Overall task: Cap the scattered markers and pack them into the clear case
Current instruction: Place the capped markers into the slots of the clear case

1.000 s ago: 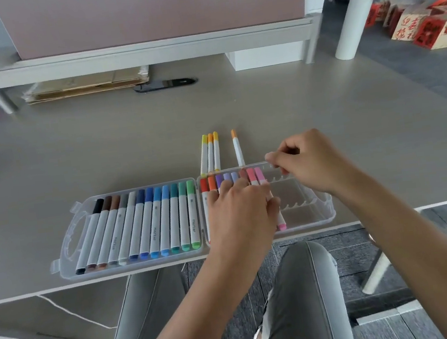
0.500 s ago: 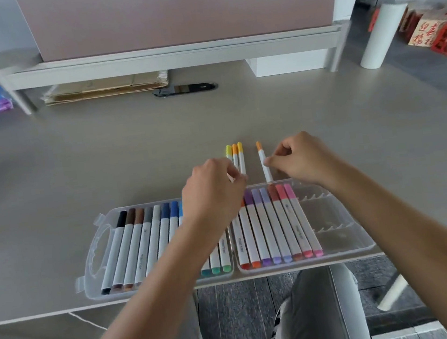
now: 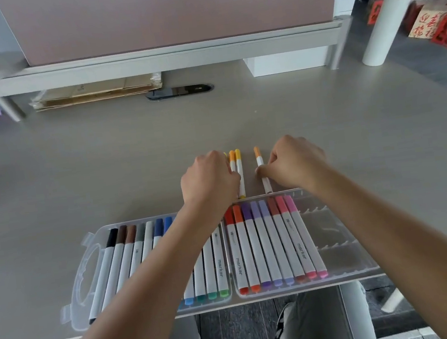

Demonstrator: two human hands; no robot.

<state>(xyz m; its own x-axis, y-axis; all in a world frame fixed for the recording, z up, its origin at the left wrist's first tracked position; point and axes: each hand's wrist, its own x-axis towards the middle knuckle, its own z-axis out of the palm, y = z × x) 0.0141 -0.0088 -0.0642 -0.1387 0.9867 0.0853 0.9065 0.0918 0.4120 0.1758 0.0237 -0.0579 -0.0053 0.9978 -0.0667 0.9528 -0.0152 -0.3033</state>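
The clear case (image 3: 337, 254) lies open at the table's front edge. Its left half holds a row of capped markers (image 3: 131, 251) from black to green. The right half holds markers from red to pink (image 3: 270, 242), and several slots to their right are bare. Just beyond the case lie three capped loose markers (image 3: 239, 167) side by side, two of them orange and yellow and the third mostly hidden. My left hand (image 3: 208, 179) curls its fingers over them. A single orange marker (image 3: 258, 159) lies to their right, and my right hand (image 3: 292, 163) pinches its white barrel.
At the back of the table sit flattened cardboard (image 3: 94, 92), a black cable port (image 3: 179, 91) and a white box (image 3: 288, 61) under a raised shelf (image 3: 169, 56). A white roll (image 3: 377, 32) and red boxes (image 3: 441, 27) stand far right. The case overhangs the table's front edge.
My left hand left the markers in the case's right half and reached forward onto the three loose markers. My right hand moved from the case's far rim to the single orange marker.
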